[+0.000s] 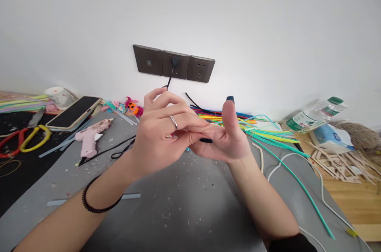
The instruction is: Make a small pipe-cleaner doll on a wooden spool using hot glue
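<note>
The left hand [159, 131], marked by a silver ring, is laid across the right hand [224, 143], and its thumb is pressed to the right palm. The left fingers are bent together against the right hand; the right thumb is raised well apart, while the other right fingers are largely covered. Whether anything is gripped between them cannot be told. A tiny teal bit [187, 149] is seen just below the joined fingers; whether it is held or lying beyond cannot be told.

Beneath the hands, a smooth grey mat [178, 212] is spread on the pale wooden bench [351, 204]. Towards the mat's far edge, behind the fingers, a bundle of multicoloured fuzzy stems [276, 135] is scattered. A pale pink glue gun [88, 141] is placed near the mat's left edge. At the bench's far right corner, a clear green-capped plastic bottle [315, 117] is tilted.
</note>
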Motion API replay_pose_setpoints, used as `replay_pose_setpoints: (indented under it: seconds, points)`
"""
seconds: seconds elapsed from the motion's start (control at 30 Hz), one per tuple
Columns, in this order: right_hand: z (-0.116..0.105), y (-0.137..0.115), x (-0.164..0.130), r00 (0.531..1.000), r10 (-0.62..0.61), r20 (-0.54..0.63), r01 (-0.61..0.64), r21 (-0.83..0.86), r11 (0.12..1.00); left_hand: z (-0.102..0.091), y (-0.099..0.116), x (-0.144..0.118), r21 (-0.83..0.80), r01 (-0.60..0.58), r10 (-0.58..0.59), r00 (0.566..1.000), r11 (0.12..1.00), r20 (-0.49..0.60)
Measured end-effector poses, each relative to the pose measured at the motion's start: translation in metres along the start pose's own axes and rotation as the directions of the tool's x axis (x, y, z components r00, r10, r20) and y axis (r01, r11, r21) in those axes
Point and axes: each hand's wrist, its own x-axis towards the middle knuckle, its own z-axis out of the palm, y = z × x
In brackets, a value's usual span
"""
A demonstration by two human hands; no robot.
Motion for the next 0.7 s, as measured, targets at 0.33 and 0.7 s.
replay_pose_setpoints:
  seconds: [0.33,0.7]
  points:
    - [-0.0033,0.0021,0.0043,0.995,-0.096,0.040,0.096,-0.003,0.995,0.0013,0.0003,0.0003,-0.041,-0.012,0.011,0.999,0.999,-0.033]
    - [-0.0016,0.0019,0.0051,0.993,-0.111,0.034,0.109,0.037,0.993,-0.0010,-0.0016,0.0006,-0.047,0.006,-0.005,1.000,0.999,0.007]
